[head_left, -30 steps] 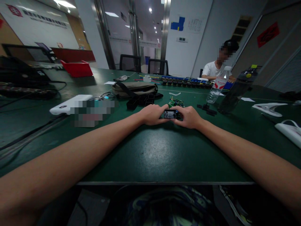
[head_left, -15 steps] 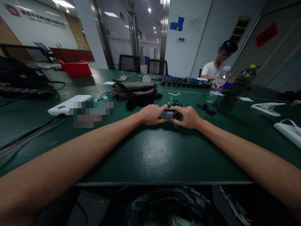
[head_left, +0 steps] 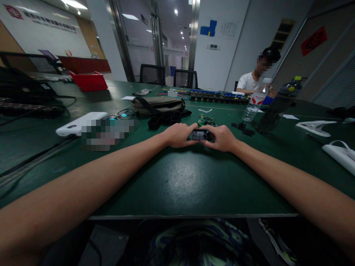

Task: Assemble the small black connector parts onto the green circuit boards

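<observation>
Between my two hands is a small black rectangular case (head_left: pixel 199 135) with fine pale print on the side toward me. My left hand (head_left: pixel 180 135) pinches its left end with thumb and fingers. At the right end, my right hand (head_left: pixel 222 138) grips it the same way. Just behind the case lies a pile of small green circuit boards (head_left: pixel 206 120), partly hidden by my fingers. Small black parts (head_left: pixel 243 128) lie to the right of my right hand. Beyond my left hand are open black boxes (head_left: pixel 165 119).
A grey-brown bag (head_left: pixel 158 106) lies behind the black boxes. On the left are a white power bank (head_left: pixel 82 123) and a red bin (head_left: pixel 89 81). A clear water bottle (head_left: pixel 254 103) and a dark bottle (head_left: pixel 278 107) stand right. Across the table sits a person (head_left: pixel 247 81).
</observation>
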The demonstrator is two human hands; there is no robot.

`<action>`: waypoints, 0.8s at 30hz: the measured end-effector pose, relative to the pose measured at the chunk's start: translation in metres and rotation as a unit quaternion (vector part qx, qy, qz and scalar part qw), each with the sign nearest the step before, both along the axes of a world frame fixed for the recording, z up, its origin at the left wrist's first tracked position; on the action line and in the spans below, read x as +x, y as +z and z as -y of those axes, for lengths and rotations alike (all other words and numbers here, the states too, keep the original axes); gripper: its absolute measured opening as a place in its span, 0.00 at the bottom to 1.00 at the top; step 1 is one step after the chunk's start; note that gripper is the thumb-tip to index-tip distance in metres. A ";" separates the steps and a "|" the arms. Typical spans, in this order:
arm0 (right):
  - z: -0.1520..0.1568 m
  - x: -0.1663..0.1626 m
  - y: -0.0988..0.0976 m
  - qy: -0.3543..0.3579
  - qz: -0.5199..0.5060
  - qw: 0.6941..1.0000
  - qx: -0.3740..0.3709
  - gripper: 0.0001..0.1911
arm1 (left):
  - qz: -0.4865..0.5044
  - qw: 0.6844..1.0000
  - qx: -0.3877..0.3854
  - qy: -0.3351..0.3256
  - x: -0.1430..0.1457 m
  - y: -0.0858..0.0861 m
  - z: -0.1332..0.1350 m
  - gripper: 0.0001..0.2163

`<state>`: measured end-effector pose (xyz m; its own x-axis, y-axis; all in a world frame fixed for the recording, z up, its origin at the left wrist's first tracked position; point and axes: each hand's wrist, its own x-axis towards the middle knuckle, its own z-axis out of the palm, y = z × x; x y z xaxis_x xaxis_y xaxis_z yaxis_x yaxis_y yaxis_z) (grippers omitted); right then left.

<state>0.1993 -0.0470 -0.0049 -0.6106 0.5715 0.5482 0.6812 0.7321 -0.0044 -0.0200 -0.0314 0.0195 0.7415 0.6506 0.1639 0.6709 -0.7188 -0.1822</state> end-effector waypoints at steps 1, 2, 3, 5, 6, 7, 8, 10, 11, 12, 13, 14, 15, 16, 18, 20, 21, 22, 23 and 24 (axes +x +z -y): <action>0.000 0.000 0.000 0.000 0.001 1.000 0.000 0.22 | 0.000 1.000 0.000 0.001 0.000 0.000 0.000 0.22; 0.000 0.000 0.000 -0.001 0.002 1.000 -0.001 0.22 | -0.001 1.000 -0.001 0.001 0.000 0.001 0.000 0.22; 0.000 0.000 0.000 -0.001 0.002 1.000 0.000 0.22 | -0.003 1.000 -0.001 0.002 0.000 0.001 0.000 0.23; 0.000 0.000 0.000 -0.001 0.002 1.000 0.000 0.22 | -0.005 1.000 -0.002 0.003 0.000 0.001 0.001 0.23; 0.000 0.000 0.000 -0.002 0.002 1.000 0.000 0.22 | -0.006 1.000 -0.002 0.003 0.000 0.001 0.001 0.22; 0.000 0.000 0.000 -0.002 0.003 1.000 -0.001 0.22 | -0.007 1.000 -0.001 0.003 0.000 0.001 0.001 0.22; 0.000 -0.001 0.000 -0.003 0.004 1.000 -0.002 0.22 | -0.007 1.000 0.000 0.004 0.000 0.001 0.001 0.22; 0.000 -0.001 0.001 -0.004 0.006 1.000 -0.003 0.22 | -0.004 1.000 0.003 0.005 -0.001 0.001 0.000 0.22; 0.000 -0.001 0.001 -0.004 0.009 1.000 -0.003 0.22 | -0.003 1.000 0.004 0.005 -0.001 0.000 0.000 0.22; 0.000 -0.001 0.001 -0.004 0.011 1.000 -0.003 0.23 | -0.001 1.000 0.004 0.004 -0.001 0.000 0.000 0.22; 0.000 -0.001 0.001 -0.004 0.013 1.000 -0.003 0.23 | -0.001 1.000 0.004 0.003 -0.001 0.000 0.000 0.22; 0.000 -0.001 0.002 -0.005 0.015 1.000 -0.003 0.23 | -0.001 1.000 0.004 0.002 -0.001 0.000 0.000 0.22; 0.000 -0.001 0.002 -0.005 0.016 1.000 -0.002 0.23 | -0.001 1.000 0.003 0.001 -0.001 -0.001 -0.001 0.22; 0.000 -0.001 0.002 -0.005 0.016 1.000 -0.001 0.23 | 0.000 1.000 0.002 0.001 -0.001 -0.001 -0.001 0.22; 0.000 -0.001 0.001 -0.006 0.013 1.000 0.001 0.23 | 0.003 1.000 0.000 -0.001 -0.001 -0.002 -0.001 0.22; 0.000 -0.001 0.001 -0.006 0.009 1.000 0.001 0.23 | 0.007 1.000 0.000 -0.002 -0.001 -0.002 -0.001 0.22; 0.000 -0.001 0.001 -0.005 0.008 1.000 0.001 0.23 | 0.008 1.000 0.000 -0.002 -0.001 -0.002 -0.001 0.22; 0.000 -0.001 0.001 -0.005 0.007 1.000 0.000 0.23 | 0.008 1.000 0.001 -0.001 -0.001 -0.002 -0.001 0.22; 0.000 -0.001 0.000 -0.004 0.007 1.000 0.000 0.23 | 0.006 1.000 0.002 -0.001 -0.001 -0.001 -0.001 0.22; 0.000 -0.001 0.000 -0.003 0.007 1.000 0.000 0.23 | 0.005 1.000 0.003 0.000 -0.001 -0.001 -0.001 0.22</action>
